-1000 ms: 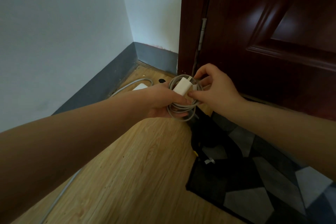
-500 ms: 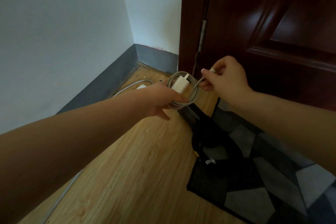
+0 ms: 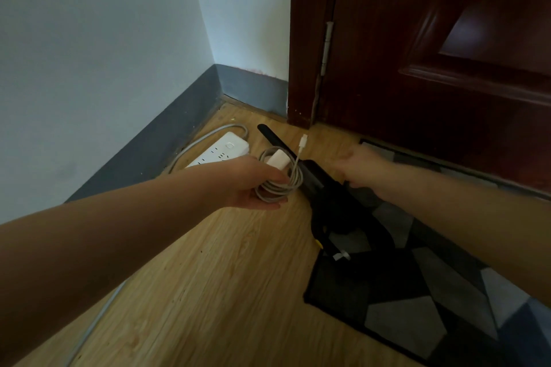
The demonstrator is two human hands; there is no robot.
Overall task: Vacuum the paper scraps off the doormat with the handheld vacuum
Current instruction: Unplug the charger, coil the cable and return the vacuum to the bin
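Observation:
The black handheld vacuum [image 3: 320, 188] lies on the wood floor, its thin nozzle toward the corner and its rear over the doormat [image 3: 417, 322], which is grey and black with geometric patches. A small white scrap [image 3: 340, 256] lies at the mat's left edge. My left hand [image 3: 253, 182] grips a coiled white charger cable [image 3: 283, 185] with its adapter on top. The cable's plug end [image 3: 303, 140] sticks up free. My right hand [image 3: 360, 168], blurred, is just above the vacuum's body with nothing visibly in it.
A white power strip [image 3: 223, 150] with a grey cord lies by the dark baseboard in the corner. The dark red door [image 3: 432, 68] stands directly behind the mat. Bare wood floor [image 3: 208, 292] stretches toward me on the left.
My right hand let go of the cable's plug end and dropped toward the vacuum. My left hand lowered the coil. The power strip and the vacuum's nozzle came into view.

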